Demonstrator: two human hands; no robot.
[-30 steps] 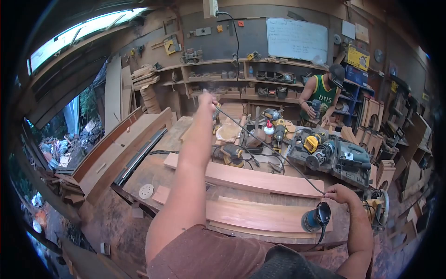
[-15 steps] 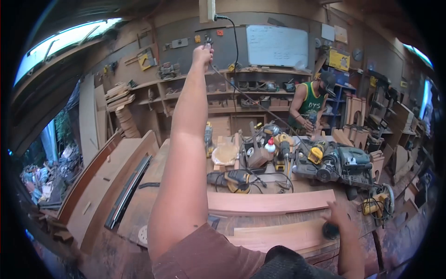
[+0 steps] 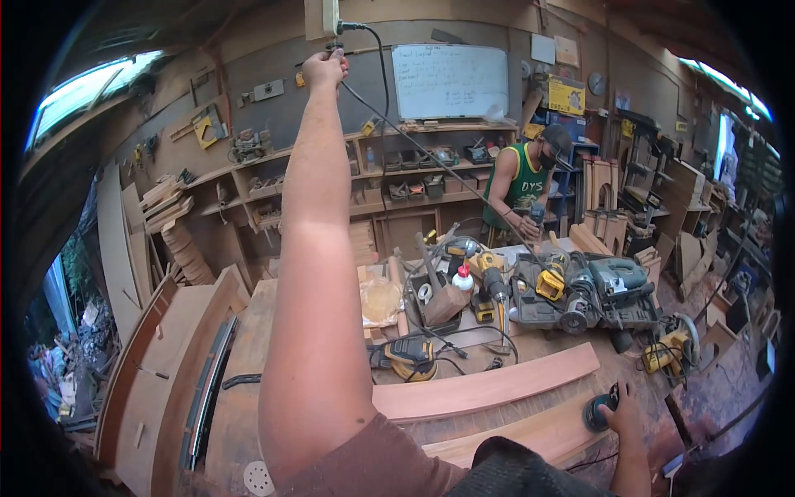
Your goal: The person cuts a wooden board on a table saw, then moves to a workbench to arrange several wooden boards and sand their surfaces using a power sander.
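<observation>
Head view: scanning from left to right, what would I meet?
Sanding disc → left hand gripping the plug → yellow sander → glue bottle → co-worker → blue sander under the right hand → circular saw.

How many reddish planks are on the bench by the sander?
2: near plank beside the sander in the right hand; far plank just beyond it. The arm may hide others.

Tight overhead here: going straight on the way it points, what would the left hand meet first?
Likely the socket box just above the left hand, which grips the cord of the sander; depth is unclear.
</observation>
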